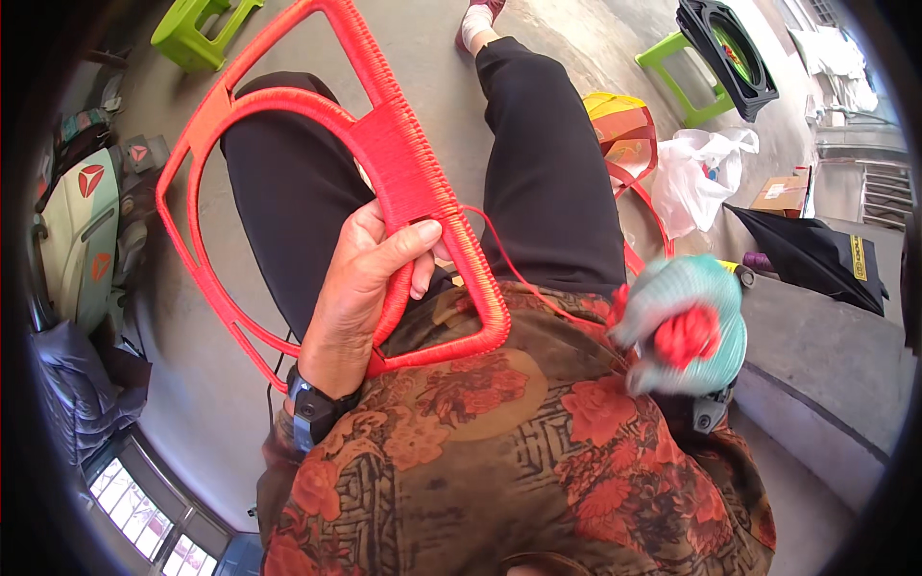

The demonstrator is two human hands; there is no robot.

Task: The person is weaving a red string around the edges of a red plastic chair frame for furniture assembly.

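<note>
A frame wrapped in red cord [411,158], with a ring shape joined inside straight outer bars, lies slanted over my lap. My left hand [360,274] is closed on its lower inner part, thumb laid across the wrapped bar. From that bar a red cord [519,274] runs across my lap to the right. At the right side my right hand [715,298], in a teal knitted glove and smeared by motion, is closed around a bundle of red cord [687,336]. The bundle's far side is hidden by the glove.
Right of my leg lie a red and yellow bag [610,125], a white plastic bag [690,182] and a cardboard box [780,196]. A black frame tops a green stool [677,82]; another green stool [187,38] stands far left. A grey ledge [816,365] borders my right.
</note>
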